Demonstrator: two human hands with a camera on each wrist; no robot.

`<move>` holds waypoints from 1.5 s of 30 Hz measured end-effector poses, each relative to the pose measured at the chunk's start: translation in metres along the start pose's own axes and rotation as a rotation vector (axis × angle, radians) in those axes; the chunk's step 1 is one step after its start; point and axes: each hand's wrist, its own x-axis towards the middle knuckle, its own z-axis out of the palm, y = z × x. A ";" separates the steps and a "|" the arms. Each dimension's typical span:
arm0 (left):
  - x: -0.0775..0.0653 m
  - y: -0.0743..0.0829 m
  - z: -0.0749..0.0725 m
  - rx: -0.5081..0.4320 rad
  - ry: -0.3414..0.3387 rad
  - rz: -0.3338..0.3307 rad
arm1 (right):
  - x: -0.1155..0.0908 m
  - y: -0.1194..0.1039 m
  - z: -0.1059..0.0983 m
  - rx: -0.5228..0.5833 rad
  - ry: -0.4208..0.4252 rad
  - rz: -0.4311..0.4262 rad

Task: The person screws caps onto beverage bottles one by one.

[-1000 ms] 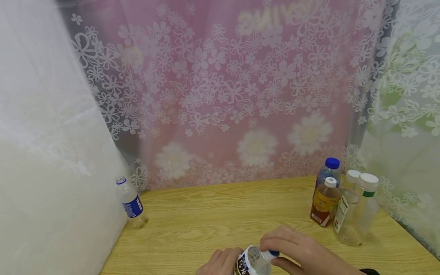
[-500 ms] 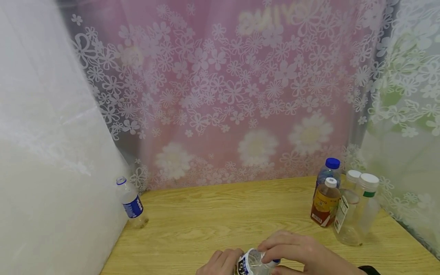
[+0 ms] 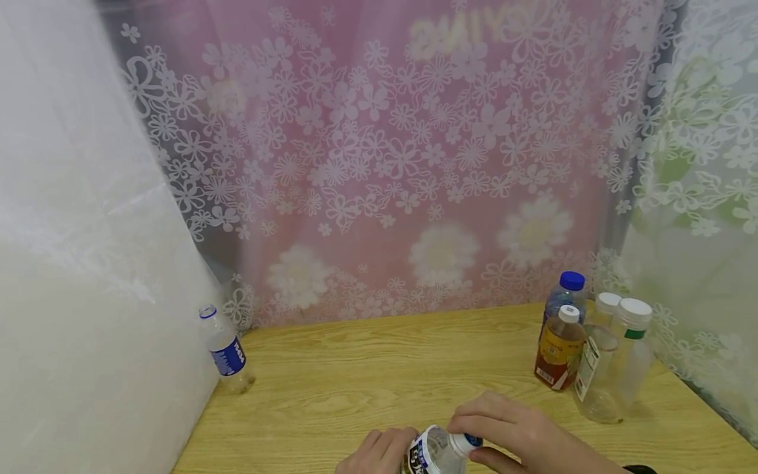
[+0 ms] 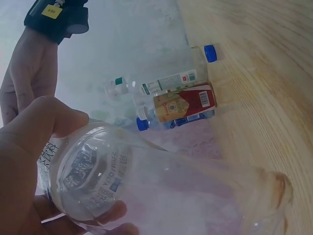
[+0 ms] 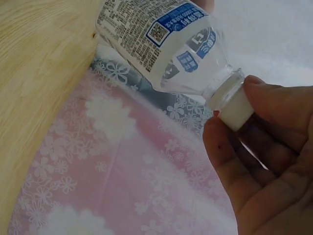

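Observation:
At the lower edge of the head view, a clear plastic bottle (image 3: 437, 453) is tilted toward the right. My left hand (image 3: 379, 452) grips it round the body; the left wrist view shows the thumb over the label and fingertips through the clear wall. My right hand (image 3: 510, 434) pinches the white bottle cap (image 5: 235, 108) between thumb and fingers. The cap, blue on top, sits at the bottle's mouth; how tightly it is screwed on cannot be told. No drink shows inside the bottle's visible part. In the head view, its base is out of frame.
An uncapped bottle with a blue label (image 3: 229, 355) stands at the table's left edge. At the right are an amber-coloured drink bottle (image 3: 559, 352), a blue-capped bottle (image 3: 572, 282) and clear white-capped bottles (image 3: 628, 355). Flowered curtain (image 3: 379, 164) closes off the back of the wooden table (image 3: 331, 375).
The fingers of my right hand shifted over the cap and back, and more of its white side shows now. The bottle dipped slightly and rose again. My left hand keeps its grip.

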 end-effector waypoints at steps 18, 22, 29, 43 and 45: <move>0.000 0.003 -0.011 -0.064 -0.186 -0.001 | -0.005 -0.008 0.000 -0.297 -0.090 0.262; 0.002 0.004 -0.011 -0.072 -0.222 0.009 | -0.003 -0.008 0.004 -0.436 -0.053 0.250; 0.002 0.005 -0.007 -0.027 -0.155 0.015 | -0.008 -0.007 0.002 -0.479 -0.129 0.325; 0.001 0.003 -0.002 -0.001 -0.076 0.014 | -0.011 -0.009 -0.008 -0.105 -0.109 0.101; 0.001 0.004 -0.002 -0.004 -0.089 0.014 | -0.012 -0.009 -0.007 -0.153 -0.115 0.129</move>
